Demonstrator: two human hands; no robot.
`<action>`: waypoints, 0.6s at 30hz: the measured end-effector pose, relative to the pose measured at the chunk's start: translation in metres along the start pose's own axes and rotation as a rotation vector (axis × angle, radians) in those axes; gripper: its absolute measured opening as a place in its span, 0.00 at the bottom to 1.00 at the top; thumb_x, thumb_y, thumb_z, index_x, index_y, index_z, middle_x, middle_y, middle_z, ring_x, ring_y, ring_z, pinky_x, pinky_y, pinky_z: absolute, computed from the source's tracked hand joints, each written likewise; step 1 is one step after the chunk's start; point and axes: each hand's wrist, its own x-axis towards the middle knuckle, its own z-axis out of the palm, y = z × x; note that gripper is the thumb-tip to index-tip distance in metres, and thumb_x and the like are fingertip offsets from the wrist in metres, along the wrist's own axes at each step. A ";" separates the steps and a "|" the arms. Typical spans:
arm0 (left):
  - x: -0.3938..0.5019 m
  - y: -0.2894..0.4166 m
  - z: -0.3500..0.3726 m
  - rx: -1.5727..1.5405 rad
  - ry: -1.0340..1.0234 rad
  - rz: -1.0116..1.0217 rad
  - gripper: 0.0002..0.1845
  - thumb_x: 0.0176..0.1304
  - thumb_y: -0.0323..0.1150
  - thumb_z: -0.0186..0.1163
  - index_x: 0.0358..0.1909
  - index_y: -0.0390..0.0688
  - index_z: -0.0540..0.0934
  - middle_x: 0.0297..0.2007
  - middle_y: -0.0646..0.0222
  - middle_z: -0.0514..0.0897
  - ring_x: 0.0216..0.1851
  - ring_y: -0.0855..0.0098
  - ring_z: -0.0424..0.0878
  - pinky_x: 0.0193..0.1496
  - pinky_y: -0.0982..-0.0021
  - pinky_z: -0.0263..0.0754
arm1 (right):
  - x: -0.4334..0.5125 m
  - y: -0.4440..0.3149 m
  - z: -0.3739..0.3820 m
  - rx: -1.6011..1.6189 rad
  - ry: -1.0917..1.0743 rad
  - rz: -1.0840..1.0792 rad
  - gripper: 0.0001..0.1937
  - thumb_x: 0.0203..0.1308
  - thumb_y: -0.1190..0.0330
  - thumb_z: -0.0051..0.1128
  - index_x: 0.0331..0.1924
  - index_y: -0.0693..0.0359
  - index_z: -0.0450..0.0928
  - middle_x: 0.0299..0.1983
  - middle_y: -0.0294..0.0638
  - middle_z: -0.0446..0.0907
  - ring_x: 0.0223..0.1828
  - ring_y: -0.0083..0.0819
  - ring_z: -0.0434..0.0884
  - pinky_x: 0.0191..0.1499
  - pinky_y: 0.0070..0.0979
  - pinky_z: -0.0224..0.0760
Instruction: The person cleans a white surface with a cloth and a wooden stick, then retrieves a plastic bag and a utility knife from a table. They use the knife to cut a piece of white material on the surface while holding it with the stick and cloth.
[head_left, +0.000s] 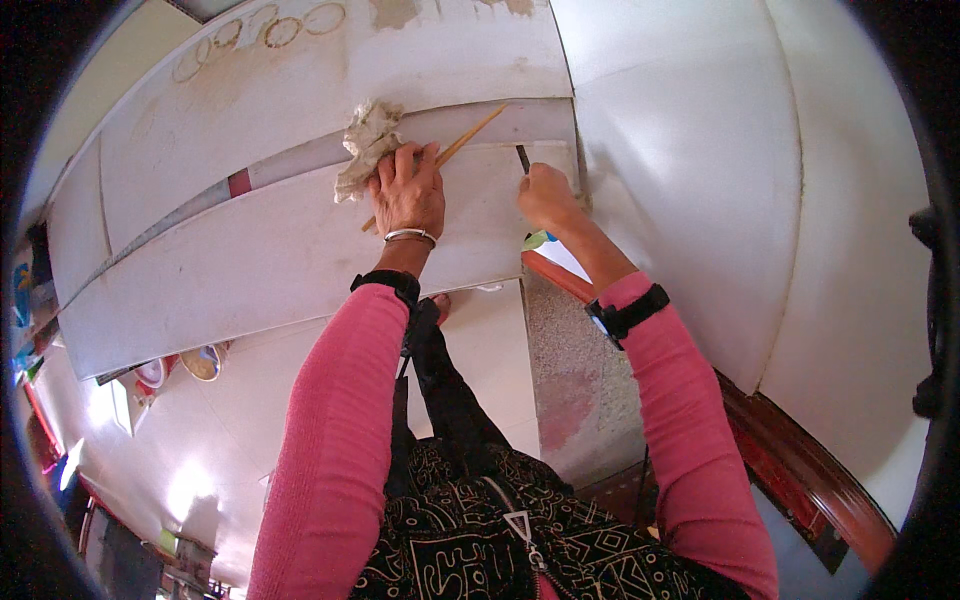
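Observation:
My left hand lies palm down on a long white board, fingers curled over a crumpled, stained cloth. Beneath that palm runs a slim wooden stick, its pointed end angled up to the right. My right hand is closed in a fist near the board's right end. From its top pokes a narrow dark strip, apparently the end of a thin tool; the remainder is hidden in the fist. Behind the board, a recessed gap holds a small dark red patch.
White wall panels rise close on the right. A stained white surface with ring marks lies beyond the gap. Several tubs stand on the tiled floor at lower left. Red-brown wooden trim runs along the lower right.

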 end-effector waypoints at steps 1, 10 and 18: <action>0.000 0.000 0.000 -0.001 -0.012 -0.010 0.17 0.57 0.35 0.58 0.50 0.57 0.77 0.47 0.76 0.72 0.51 0.65 0.69 0.52 0.57 0.64 | 0.001 0.002 0.000 -0.013 -0.007 0.005 0.12 0.53 0.69 0.49 0.34 0.72 0.77 0.35 0.64 0.79 0.42 0.57 0.79 0.46 0.44 0.72; 0.000 -0.001 0.002 -0.006 -0.022 0.005 0.20 0.54 0.34 0.60 0.51 0.58 0.76 0.48 0.76 0.71 0.51 0.65 0.69 0.53 0.56 0.63 | 0.005 0.001 -0.005 -0.015 -0.026 -0.024 0.12 0.53 0.70 0.49 0.34 0.73 0.76 0.36 0.64 0.79 0.42 0.58 0.79 0.46 0.44 0.72; 0.000 -0.001 0.002 -0.012 -0.029 -0.001 0.20 0.54 0.33 0.60 0.51 0.56 0.76 0.47 0.75 0.71 0.52 0.64 0.69 0.55 0.55 0.63 | 0.004 -0.005 -0.009 0.010 -0.083 0.034 0.11 0.51 0.72 0.50 0.34 0.74 0.76 0.36 0.66 0.78 0.44 0.58 0.78 0.47 0.44 0.72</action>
